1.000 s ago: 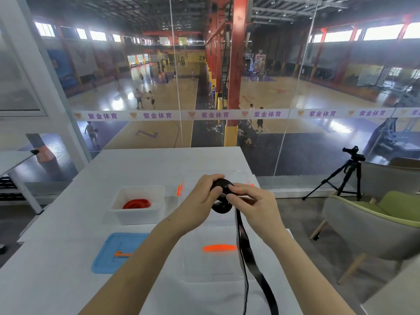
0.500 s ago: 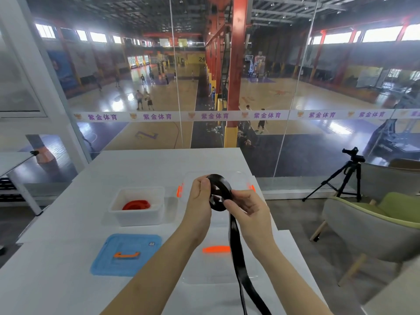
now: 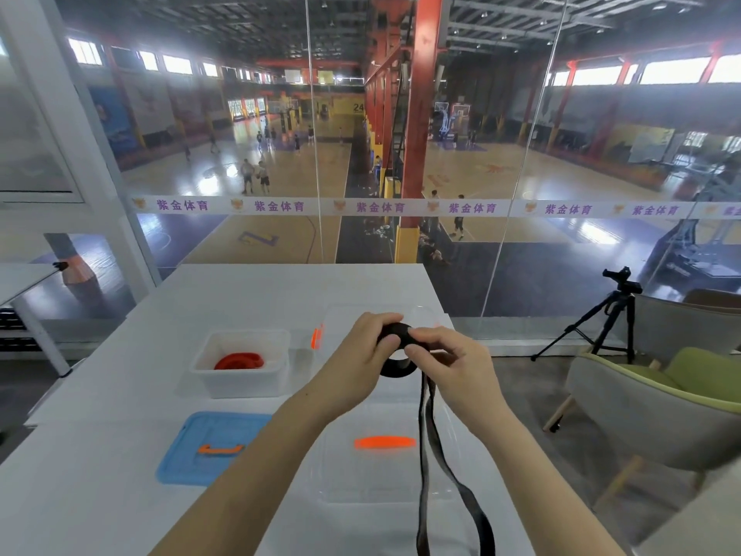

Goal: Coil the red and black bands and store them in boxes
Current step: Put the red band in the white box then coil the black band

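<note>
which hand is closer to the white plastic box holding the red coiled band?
Left. The left hand grips the coiled black band just right of the white plastic box; the right hand pinches the same coil from the other side, farther from the box.

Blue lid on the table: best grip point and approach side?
Take the blue lid by its orange handle, coming from above: it lies flat on the white table, handle up, so its edges likely offer little to pinch.

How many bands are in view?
2. The red band lies coiled in the white box; the black band is gripped by the left hand and right hand, its tail hanging down.
</note>
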A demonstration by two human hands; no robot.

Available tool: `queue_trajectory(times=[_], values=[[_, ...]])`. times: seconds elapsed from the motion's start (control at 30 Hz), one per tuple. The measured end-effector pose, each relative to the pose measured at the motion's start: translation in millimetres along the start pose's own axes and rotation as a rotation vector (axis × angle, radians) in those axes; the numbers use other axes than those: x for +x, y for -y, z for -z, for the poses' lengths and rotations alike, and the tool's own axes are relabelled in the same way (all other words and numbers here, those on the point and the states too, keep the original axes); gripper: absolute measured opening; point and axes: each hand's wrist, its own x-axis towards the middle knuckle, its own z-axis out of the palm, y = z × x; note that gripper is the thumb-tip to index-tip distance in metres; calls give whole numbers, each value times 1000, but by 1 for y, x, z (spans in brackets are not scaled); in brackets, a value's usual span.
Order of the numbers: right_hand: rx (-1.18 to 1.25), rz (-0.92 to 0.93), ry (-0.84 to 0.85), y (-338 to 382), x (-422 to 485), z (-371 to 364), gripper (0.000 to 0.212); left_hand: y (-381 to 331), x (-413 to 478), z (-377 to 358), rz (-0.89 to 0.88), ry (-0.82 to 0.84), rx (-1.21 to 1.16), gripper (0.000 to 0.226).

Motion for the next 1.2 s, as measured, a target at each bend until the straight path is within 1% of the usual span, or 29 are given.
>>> queue_trajectory(times=[0.07,0.17,0.23,0.3,0.4,0.53,0.6,0.7,0.8,0.87,1.0,1.13,1.2], values=[[-17,-6,-25,1,2,0,16,-2,2,2,-17,30,132,36],[46,-45,-67,1,2,-2,10,-5,1,2,-7,4,124,28],[103,-51,-80,1,-1,-4,9,-5,-1,-1,12,-38,35,24],[149,-42,-91,0,-4,-7,13,-1,-2,-8,33,-93,-78,21],[202,-24,-112,-2,-8,-11,20,0,-4,-17,91,-174,-304,23],[291,-42,-160,-5,-16,-15,27,-10,-6,-21,190,-244,-471,25],[324,-50,-189,-7,-18,-17,27,-9,-4,-25,243,-266,-584,24],[339,-61,-205,-7,-18,-17,22,-4,-3,-28,264,-272,-639,25],[319,-62,-169,-3,-16,-14,19,1,-5,-26,259,-238,-638,34],[300,-65,-152,-3,-11,-11,18,4,-6,-22,237,-195,-629,34],[263,-63,-136,-5,-3,-10,17,11,-5,-6,187,-120,-568,21],[225,-21,-117,2,4,-10,18,8,1,11,74,-30,-347,29],[212,2,-92,6,7,-10,19,0,4,17,1,-18,-209,31]])
